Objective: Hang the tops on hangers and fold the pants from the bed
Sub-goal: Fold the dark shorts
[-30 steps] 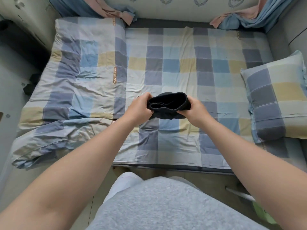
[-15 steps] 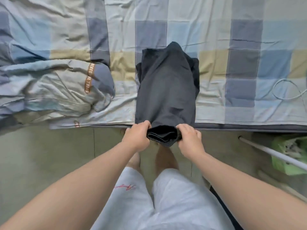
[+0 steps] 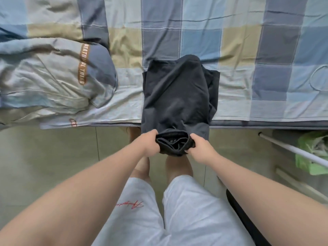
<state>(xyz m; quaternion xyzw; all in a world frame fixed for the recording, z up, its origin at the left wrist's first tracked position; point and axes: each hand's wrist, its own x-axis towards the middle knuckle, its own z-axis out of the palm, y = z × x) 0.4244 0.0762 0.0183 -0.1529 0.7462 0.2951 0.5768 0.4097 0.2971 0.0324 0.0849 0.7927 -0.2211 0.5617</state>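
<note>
Currently I am gripping the bunched waistband of the black pants point(image 3: 176, 96) with both hands: my left hand point(image 3: 148, 143) is pinching its left side closed and my right hand point(image 3: 201, 148) is clamping its right side, just off the near edge of the bed point(image 3: 266, 124). Beyond my hands the pants are lying lengthwise across the checked bedsheet point(image 3: 248, 41), the far end folded over and a second layer showing along the right side. A crumpled checked quilt point(image 3: 53, 73) is lying to the left of the pants, apart from them, and a green bag point(image 3: 312, 153) is sitting on the floor at right.
</note>
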